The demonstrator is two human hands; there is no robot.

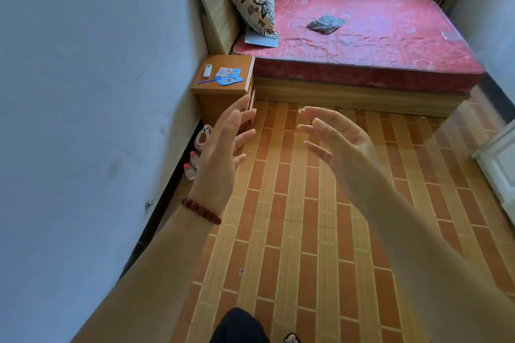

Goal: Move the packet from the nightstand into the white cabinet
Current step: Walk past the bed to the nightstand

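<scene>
A small colourful packet (226, 73) lies flat on top of the wooden nightstand (223, 92) beside the bed, resting on a blue hand fan (225, 79). The white cabinet (498, 159) shows only as a corner at the right edge. My left hand (223, 145), with a red bead bracelet on the wrist, is raised in front of the nightstand, fingers spread and empty. My right hand (337, 142) is raised beside it over the floor, fingers apart, holding nothing. Both hands are well short of the packet.
A white remote (207, 70) lies on the nightstand's left side. The bed with a pink mattress (376, 42) carries a patterned pillow (255, 5) and a folded striped cloth (326, 23). Bottles (192, 164) stand by the left wall. The floor is brick-patterned.
</scene>
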